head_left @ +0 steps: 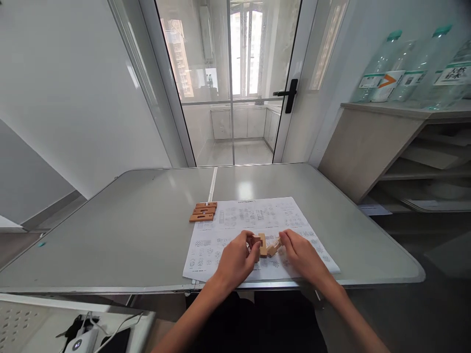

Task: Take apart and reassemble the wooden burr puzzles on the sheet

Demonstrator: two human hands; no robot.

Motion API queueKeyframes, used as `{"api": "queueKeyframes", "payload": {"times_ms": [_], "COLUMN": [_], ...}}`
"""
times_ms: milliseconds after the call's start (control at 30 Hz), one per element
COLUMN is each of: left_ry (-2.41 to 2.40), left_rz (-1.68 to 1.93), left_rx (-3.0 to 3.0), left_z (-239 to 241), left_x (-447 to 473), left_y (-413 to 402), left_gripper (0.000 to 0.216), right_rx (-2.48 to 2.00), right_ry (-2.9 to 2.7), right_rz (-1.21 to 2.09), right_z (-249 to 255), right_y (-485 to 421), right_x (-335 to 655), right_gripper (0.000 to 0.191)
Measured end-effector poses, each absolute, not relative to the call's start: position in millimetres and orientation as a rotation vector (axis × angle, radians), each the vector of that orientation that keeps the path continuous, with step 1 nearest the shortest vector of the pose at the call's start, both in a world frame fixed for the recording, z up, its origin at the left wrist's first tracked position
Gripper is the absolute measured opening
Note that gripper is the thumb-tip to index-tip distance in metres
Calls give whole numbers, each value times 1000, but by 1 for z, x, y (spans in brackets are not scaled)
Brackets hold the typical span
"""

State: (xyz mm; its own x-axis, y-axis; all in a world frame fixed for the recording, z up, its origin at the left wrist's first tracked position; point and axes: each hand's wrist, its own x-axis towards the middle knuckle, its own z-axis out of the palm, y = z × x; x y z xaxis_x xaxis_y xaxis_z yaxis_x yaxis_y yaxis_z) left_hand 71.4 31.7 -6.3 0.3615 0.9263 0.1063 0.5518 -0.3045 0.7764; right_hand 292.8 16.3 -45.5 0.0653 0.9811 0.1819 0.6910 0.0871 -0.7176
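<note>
Over the printed sheet (235,215), my left hand (237,257) is closed around reddish-brown wooden puzzle pieces (254,240), partly hidden by the fingers. A lighter yellowish wooden piece (262,246) stands upright just right of those fingers. Pinched in my right hand (300,252) is a pale notched wooden piece (274,247), tilted, its lower left end close to the yellowish piece. Whether those two touch I cannot tell. Several flat brown slotted wooden pieces (203,212) lie at the sheet's upper left corner.
The sheet lies on a grey table (110,235) with a white seam. Clear bottles with green caps (412,68) stand on a shelf unit (379,142) at the right. A glass door (231,88) is behind the table. A white surface with cables and a power bank (83,340) sits lower left.
</note>
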Motion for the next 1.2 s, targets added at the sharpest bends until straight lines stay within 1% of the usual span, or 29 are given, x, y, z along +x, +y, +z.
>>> {"api": "queueKeyframes", "payload": {"times_ms": [100, 200, 300, 500, 600, 733, 833, 967, 1033, 1100, 1200], "left_ry": [1367, 1438, 1482, 1484, 1388, 1209, 1140, 1095, 1093, 1099, 1104], "left_rz": [699, 611, 525, 504, 528, 570, 537, 405, 381, 387, 397], "left_rx": [1997, 2092, 2199, 2274, 2269, 2330, 2404, 2462, 2474, 2481, 2489], "left_z": [-10, -11, -11, -11, -7, 1, 5, 3, 1, -3, -7], "left_x": [76, 80, 82, 81, 70, 53, 48, 51, 54, 58, 63], "left_y": [39, 48, 53, 52, 53, 55, 57, 59, 61, 62, 63], "left_gripper": [42, 38, 35, 39, 44, 45, 53, 76, 83, 83, 77], "right_rx": [-1770, -1816, -1805, -1704, -1629, -1572, -1532, -1472, -1457, -1443, -1432], "right_ry": [-1749, -1774, -1791, -1734, -1701, -1710, -1736, -1744, -1740, -1746, -1762], "right_rz": [460, 386, 363, 469, 531, 567, 569, 567, 579, 604, 647], "right_z": [-52, -53, -52, -49, -47, -45, -44, -45, -46, -46, -45], "right_y": [20, 21, 21, 18, 16, 14, 13, 14, 14, 13, 13], "right_x": [286, 281, 280, 282, 284, 283, 282, 283, 283, 284, 284], "right_gripper": [47, 47, 41, 38, 38, 38, 35, 30, 28, 27, 25]}}
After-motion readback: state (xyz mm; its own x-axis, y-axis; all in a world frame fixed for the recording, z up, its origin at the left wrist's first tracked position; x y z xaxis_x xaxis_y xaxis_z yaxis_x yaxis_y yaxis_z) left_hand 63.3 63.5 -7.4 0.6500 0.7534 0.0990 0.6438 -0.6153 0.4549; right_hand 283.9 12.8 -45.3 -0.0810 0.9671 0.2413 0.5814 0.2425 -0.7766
